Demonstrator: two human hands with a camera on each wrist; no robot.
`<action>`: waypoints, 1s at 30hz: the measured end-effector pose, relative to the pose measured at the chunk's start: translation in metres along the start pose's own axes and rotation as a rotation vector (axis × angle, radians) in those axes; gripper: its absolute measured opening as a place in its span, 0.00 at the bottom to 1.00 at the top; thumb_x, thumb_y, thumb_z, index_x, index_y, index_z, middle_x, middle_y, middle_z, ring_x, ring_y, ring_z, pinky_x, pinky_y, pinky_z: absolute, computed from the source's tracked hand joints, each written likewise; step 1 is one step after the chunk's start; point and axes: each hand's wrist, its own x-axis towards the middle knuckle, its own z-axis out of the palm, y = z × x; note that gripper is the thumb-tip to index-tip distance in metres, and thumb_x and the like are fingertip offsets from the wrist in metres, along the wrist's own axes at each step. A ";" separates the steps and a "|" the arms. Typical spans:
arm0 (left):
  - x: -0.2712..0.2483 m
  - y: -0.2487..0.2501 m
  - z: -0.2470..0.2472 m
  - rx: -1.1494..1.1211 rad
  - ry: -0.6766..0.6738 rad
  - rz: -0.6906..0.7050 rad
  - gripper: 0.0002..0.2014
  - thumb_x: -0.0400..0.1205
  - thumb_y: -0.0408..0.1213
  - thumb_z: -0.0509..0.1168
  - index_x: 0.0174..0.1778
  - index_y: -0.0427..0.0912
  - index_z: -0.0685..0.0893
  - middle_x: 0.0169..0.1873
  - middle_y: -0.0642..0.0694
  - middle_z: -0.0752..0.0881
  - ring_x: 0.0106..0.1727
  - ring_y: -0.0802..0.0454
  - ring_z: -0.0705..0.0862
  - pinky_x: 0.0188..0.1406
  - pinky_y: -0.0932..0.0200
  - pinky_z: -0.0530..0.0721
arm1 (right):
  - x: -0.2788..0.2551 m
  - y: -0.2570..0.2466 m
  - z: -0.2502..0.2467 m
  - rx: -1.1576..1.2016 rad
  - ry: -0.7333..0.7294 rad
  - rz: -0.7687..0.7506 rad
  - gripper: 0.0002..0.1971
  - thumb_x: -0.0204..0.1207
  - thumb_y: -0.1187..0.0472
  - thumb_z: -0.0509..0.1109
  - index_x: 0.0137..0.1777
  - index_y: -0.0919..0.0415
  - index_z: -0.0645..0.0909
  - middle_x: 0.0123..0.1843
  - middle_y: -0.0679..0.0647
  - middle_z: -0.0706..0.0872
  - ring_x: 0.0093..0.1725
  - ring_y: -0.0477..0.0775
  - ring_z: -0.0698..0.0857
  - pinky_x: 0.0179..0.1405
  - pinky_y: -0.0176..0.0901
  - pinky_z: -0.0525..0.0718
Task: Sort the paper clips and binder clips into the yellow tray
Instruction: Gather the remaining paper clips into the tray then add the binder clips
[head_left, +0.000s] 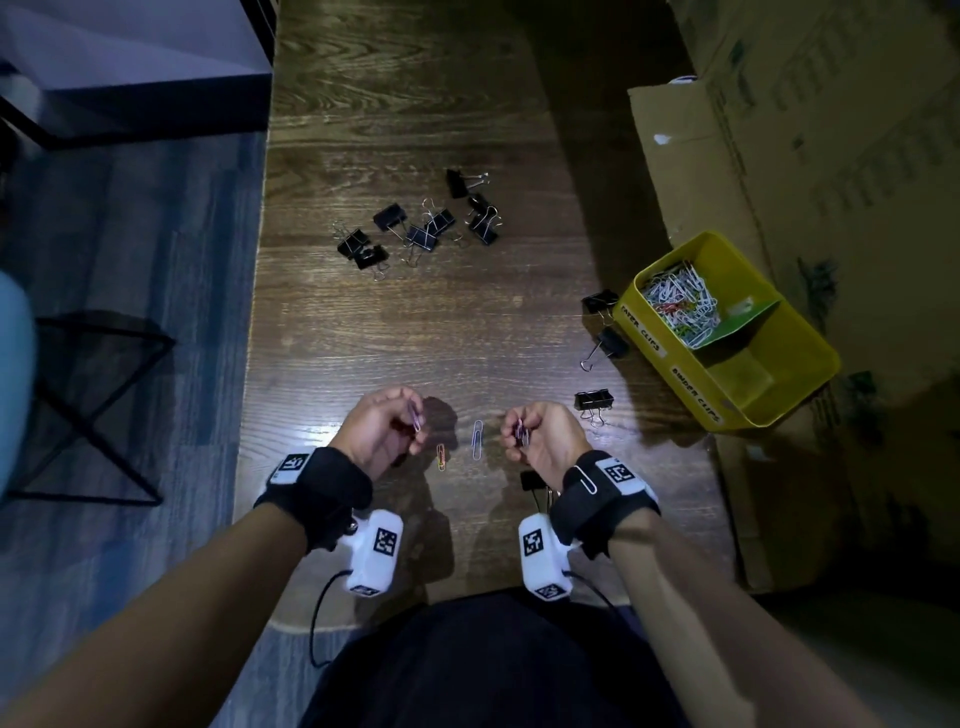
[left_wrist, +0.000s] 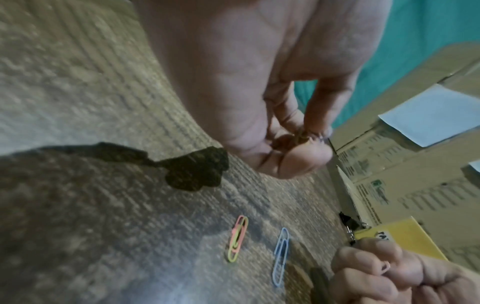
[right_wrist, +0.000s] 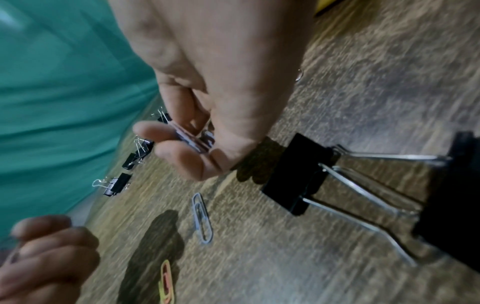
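Over on the right edge of the table, the yellow tray (head_left: 795, 395) sat tilted, half on cardboard boxes (head_left: 810, 130). It had 2 compartments w/ a green divider (head_left: 748, 322). Far compartment held a heap of paper clips (head_left: 680, 301), mostly white w/ a few red and green ones; near compartment looked bare of clips. Handwritten labels on the tray's side read approx. "PAPER CLIPS" (head_left: 641, 327) and "BINDER CLIPS" (head_left: 696, 395), first one partly blurred.

Left hand (head_left: 387, 431) pinched a pinkish paper clip (head_left: 414, 415) betw. thumb and fingers. Right hand (head_left: 540, 436) had fingers curled round a small bunch of clips (head_left: 521, 432); exact count couldn't be told. Betw. the hands, on the wood, lay a blue paper clip (head_left: 477, 439) and a pink-and-yellow pair (head_left: 441, 457), apart from each other.

A cluster of black binder clips (head_left: 421, 228) lay further out mid-table. 3 more (head_left: 602, 332) lay near the tray's left side, and 1 (right_wrist: 298, 174) just by the right wrist. A white paper clip (head_left: 586, 479) stuck to the right wrist strap.

Surface: dark wood-grain table (head_left: 363, 338). Left of it, blue-grey plank floor and a black metal frame (head_left: 88, 405).
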 end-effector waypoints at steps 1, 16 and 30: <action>-0.004 0.000 0.000 -0.028 -0.008 -0.019 0.07 0.58 0.22 0.52 0.28 0.34 0.71 0.22 0.40 0.72 0.19 0.49 0.71 0.17 0.66 0.67 | -0.001 -0.002 0.002 -0.017 0.016 0.002 0.07 0.56 0.67 0.51 0.29 0.64 0.70 0.28 0.56 0.71 0.25 0.50 0.65 0.24 0.41 0.60; -0.023 -0.037 0.022 1.578 0.181 0.167 0.12 0.81 0.42 0.58 0.52 0.40 0.81 0.47 0.36 0.86 0.49 0.38 0.84 0.44 0.52 0.79 | 0.002 0.018 0.038 -1.522 0.267 -0.342 0.08 0.79 0.63 0.65 0.51 0.66 0.82 0.54 0.66 0.86 0.56 0.66 0.84 0.51 0.48 0.81; -0.013 -0.012 0.041 2.015 -0.205 0.246 0.14 0.82 0.45 0.53 0.57 0.45 0.78 0.52 0.41 0.86 0.52 0.39 0.85 0.45 0.52 0.79 | -0.009 -0.010 0.005 -1.146 0.188 -0.344 0.17 0.84 0.52 0.59 0.44 0.63 0.84 0.42 0.61 0.87 0.38 0.53 0.84 0.34 0.36 0.72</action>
